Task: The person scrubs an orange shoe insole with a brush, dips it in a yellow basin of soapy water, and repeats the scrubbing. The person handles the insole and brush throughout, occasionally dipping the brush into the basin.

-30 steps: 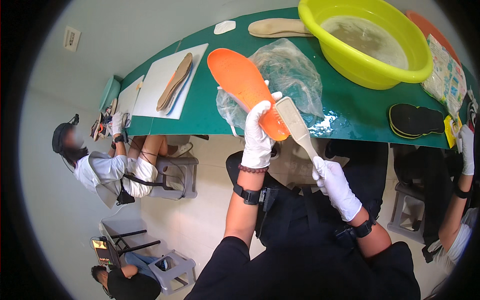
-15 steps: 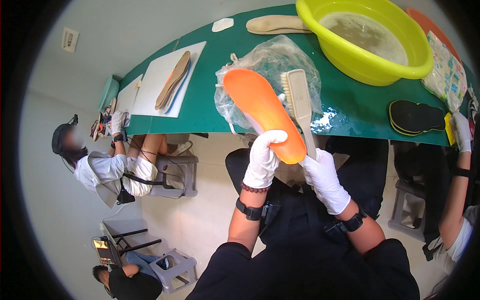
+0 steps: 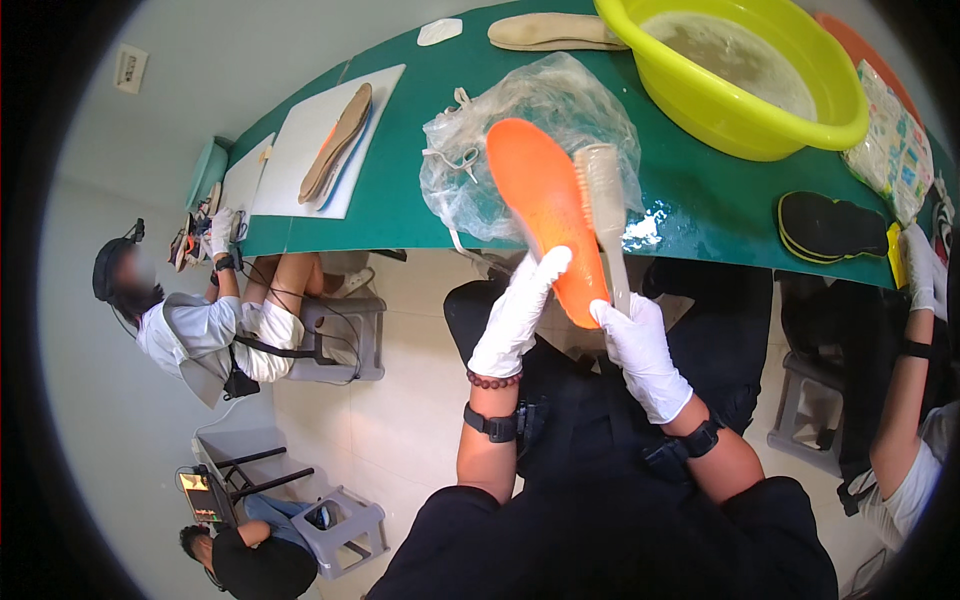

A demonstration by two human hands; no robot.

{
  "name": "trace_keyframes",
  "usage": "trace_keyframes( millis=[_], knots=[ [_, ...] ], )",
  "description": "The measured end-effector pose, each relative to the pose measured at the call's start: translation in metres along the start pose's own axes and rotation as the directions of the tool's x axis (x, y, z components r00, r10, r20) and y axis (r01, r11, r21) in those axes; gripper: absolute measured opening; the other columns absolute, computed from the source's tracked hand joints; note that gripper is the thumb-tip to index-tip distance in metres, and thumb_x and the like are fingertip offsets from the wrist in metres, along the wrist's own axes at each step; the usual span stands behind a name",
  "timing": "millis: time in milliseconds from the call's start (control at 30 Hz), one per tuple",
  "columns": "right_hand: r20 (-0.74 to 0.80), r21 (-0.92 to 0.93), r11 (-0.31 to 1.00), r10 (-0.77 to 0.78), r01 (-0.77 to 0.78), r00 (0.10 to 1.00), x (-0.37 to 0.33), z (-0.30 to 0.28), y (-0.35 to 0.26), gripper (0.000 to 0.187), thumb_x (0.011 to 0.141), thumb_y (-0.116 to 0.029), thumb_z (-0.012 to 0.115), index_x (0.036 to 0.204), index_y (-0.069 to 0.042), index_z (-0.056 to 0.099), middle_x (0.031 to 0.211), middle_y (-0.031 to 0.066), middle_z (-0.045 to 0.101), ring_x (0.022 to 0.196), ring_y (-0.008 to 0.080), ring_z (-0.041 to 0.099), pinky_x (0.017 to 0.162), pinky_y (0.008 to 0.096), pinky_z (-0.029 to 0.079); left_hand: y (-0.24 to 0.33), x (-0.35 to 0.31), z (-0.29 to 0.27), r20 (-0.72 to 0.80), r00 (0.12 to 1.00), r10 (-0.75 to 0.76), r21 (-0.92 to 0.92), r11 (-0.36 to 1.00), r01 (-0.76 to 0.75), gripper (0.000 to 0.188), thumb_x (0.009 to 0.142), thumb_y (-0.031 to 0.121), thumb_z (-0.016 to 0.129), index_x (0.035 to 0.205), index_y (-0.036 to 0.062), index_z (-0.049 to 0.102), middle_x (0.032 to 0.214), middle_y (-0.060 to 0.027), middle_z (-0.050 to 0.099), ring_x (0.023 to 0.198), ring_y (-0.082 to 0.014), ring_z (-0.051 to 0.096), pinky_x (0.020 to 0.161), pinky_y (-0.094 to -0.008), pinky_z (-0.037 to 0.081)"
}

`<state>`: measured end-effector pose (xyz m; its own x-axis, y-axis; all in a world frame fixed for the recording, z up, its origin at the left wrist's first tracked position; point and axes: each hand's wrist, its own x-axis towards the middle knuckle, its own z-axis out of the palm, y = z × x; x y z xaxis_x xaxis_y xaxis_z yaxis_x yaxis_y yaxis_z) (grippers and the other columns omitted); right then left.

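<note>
An orange shoe insole (image 3: 540, 195) is tilted up in front of me, held by its narrower lower part. White-gloved, my left hand (image 3: 516, 308) is closed around its left edge, the thumb lying on the orange face. My right hand (image 3: 648, 352), also in a white glove, grips the handle of a pale scrubbing brush (image 3: 602, 200). The brush head stands along the insole's right edge, bristles facing it. Whether the bristles press on the insole, I cannot tell. Behind both lies a crumpled clear plastic bag (image 3: 455, 195) on the green table (image 3: 400, 190).
A yellow-green basin (image 3: 700, 120) of cloudy water stands at the far right. A beige insole (image 3: 550, 32) lies beside it. Right of me are a black insole (image 3: 835, 228) and a co-worker's gloved hand (image 3: 922, 265). Leftward, insoles (image 3: 338, 145) rest on a white board (image 3: 285, 190).
The insole has turned more upright and shifted right, closer to the brush. My left hand's grip has changed, with the thumb now pointing up along it. The brush is slightly blurred.
</note>
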<state>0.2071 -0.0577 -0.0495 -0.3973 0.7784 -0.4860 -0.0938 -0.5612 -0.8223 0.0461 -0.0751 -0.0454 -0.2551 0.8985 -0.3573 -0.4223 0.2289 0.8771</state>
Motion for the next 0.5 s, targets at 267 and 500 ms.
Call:
trace_keyframes(
  millis=[267,500],
  knots=[
    [0.105,0.149,0.986,-0.096,0.080,0.990,0.015,-0.003,0.027,0.020,0.092,-0.013,0.062,0.105,0.001,0.065,0.089,-0.0002,0.064,0.076,0.0052,0.057,0.067,0.0232,0.046,-0.038,-0.028,0.006,-0.026,0.998,-0.051,0.205,0.977,0.056,0.027,0.094,0.024,0.061,0.110,0.0021,0.057,0.081,-0.0007,0.062,0.064,-0.0063,0.057,0.058,-0.0216,0.048],
    [0.029,0.054,0.997,0.052,-0.054,0.998,0.009,-0.011,0.020,0.013,0.089,-0.017,0.066,0.089,-0.004,0.063,0.079,-0.0031,0.060,0.069,0.0038,0.051,0.060,0.0220,0.041,-0.047,-0.031,0.003,-0.105,0.994,-0.018,0.068,0.997,0.025,0.024,0.093,0.024,0.064,0.106,0.0042,0.061,0.086,-0.0005,0.065,0.071,-0.0060,0.059,0.067,-0.0213,0.049]
  ],
)
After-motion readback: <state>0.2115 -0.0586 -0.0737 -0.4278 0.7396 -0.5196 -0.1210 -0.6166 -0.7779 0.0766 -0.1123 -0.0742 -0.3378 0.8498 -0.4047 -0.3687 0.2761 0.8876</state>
